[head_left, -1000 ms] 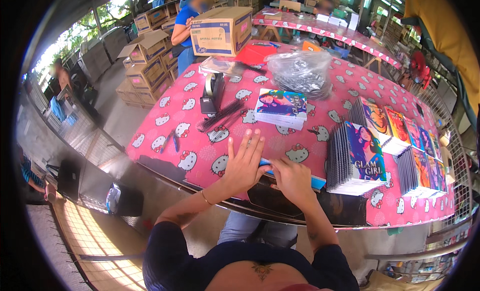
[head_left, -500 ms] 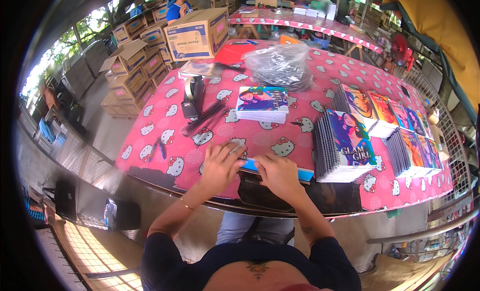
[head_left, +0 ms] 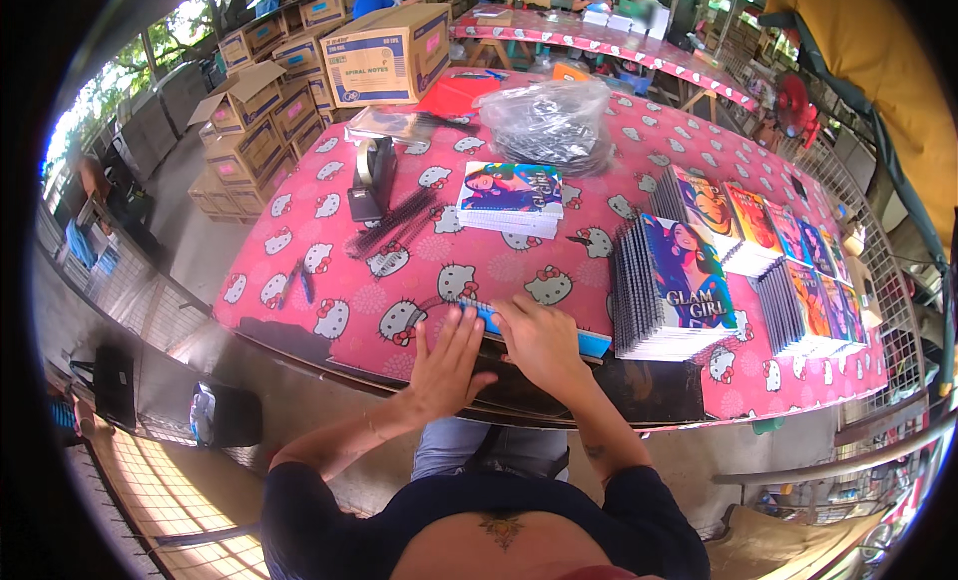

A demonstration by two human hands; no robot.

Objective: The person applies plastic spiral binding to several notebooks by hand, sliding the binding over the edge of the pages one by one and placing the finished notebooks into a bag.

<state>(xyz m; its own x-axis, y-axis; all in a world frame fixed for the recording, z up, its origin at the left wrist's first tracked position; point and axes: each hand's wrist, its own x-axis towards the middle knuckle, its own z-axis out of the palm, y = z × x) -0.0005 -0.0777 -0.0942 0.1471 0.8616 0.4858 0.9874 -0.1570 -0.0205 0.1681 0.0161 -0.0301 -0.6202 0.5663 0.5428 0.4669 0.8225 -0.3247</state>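
Observation:
At the table's near edge lies a notebook [head_left: 594, 343] with a blue cover, mostly hidden by my hands; part of a wire spiral shows at its far edge. My right hand [head_left: 540, 342] grips it, fingers curled over the spiral edge. Beside it, my left hand [head_left: 446, 364] has its fingers stretched out and its thumb apart, the fingertips at the notebook's left end. Beyond my hands sits a small stack of spiral notebooks [head_left: 509, 193] with colourful covers. To the right stands a taller stack of notebooks [head_left: 684, 281], their black spirals facing left.
Loose black spirals [head_left: 394, 224], a tape dispenser [head_left: 373, 181] and blue-handled pliers [head_left: 297, 284] lie to the left on the pink tablecloth [head_left: 349, 271]. A plastic bag of black spirals [head_left: 549, 126] and a carton [head_left: 384, 56] stand farther back. More notebooks [head_left: 798, 290] are stacked at right.
My left hand's fingers have straightened from their bent hold at the notebook's left end. The right hand has shifted slightly left along the spiral edge. The whole view has shifted a little.

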